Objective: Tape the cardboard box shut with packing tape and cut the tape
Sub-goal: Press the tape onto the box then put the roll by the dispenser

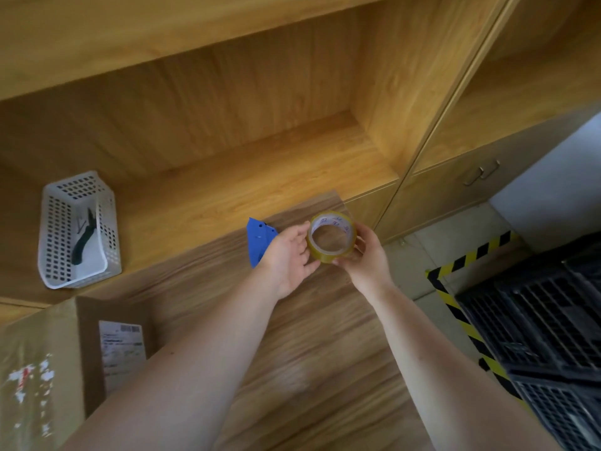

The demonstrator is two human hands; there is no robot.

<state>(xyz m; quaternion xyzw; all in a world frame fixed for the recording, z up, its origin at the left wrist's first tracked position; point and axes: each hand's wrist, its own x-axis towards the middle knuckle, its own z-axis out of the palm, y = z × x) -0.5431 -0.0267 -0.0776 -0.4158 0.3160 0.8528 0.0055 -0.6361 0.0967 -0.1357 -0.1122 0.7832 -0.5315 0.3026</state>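
A roll of clear yellowish packing tape point(331, 253) is held up above the wooden table between both hands. My right hand point(367, 255) grips its right side. My left hand point(287, 255) has its fingers against the roll's left rim. The cardboard box point(42, 359) sits at the lower left of the table, with a white shipping label on its side. A blue plastic tape cutter point(257, 239) lies on the table just behind my left hand, partly hidden by it.
A white perforated basket point(78, 229) with a dark-handled tool inside rests on the wooden shelf point(260, 177) at left. Black plastic crates point(536, 327) stand on the floor at right, bordered by yellow-black hazard tape point(455, 304). Cabinet doors with metal handles are behind.
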